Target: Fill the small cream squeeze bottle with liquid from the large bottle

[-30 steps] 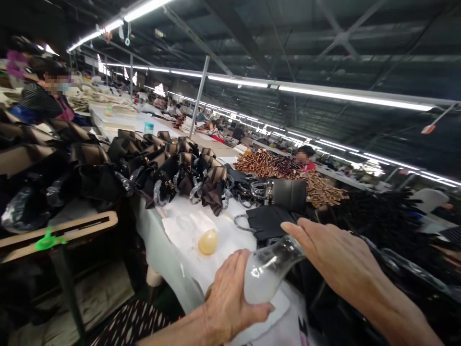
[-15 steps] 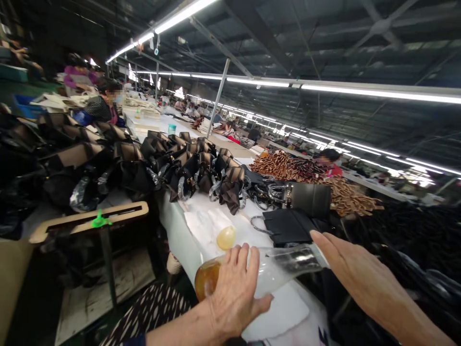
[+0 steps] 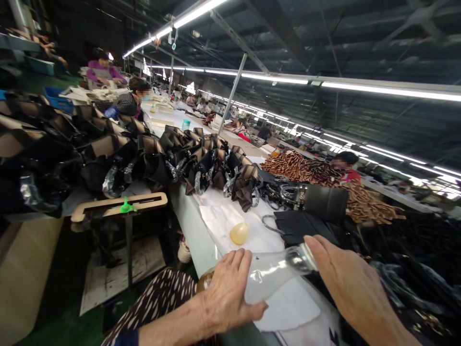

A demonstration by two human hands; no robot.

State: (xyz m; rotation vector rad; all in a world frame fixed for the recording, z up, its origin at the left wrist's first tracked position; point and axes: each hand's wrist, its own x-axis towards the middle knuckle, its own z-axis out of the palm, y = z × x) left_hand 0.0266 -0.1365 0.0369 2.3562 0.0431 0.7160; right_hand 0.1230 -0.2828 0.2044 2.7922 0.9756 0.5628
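Note:
A clear bottle (image 3: pixel 268 271) lies tilted on its side above the table edge, with amber liquid visible at its base end. My left hand (image 3: pixel 228 288) is closed over the bottle's body from above and hides part of it. At the neck end, my right hand (image 3: pixel 342 269) grips the pale cap or rim; its fingers are mostly hidden behind the hand. Just beyond the bottle, a pale yellow rounded object (image 3: pixel 239 233) rests on white paper (image 3: pixel 216 218). A black bag (image 3: pixel 306 226) lies flat behind my right hand.
Several black bags with plastic-wrapped handles (image 3: pixel 212 163) crowd the table. To the left stands a wooden frame (image 3: pixel 97 206) with a green clamp (image 3: pixel 127 205). Brown strips (image 3: pixel 298 168) are heaped farther back. Co-workers (image 3: pixel 126 103) sit along the tables.
The view has swung left, so the surroundings sit farther right. The bottle's neck and my right hand have shifted slightly left and the amber end shows less. Both hands keep their hold.

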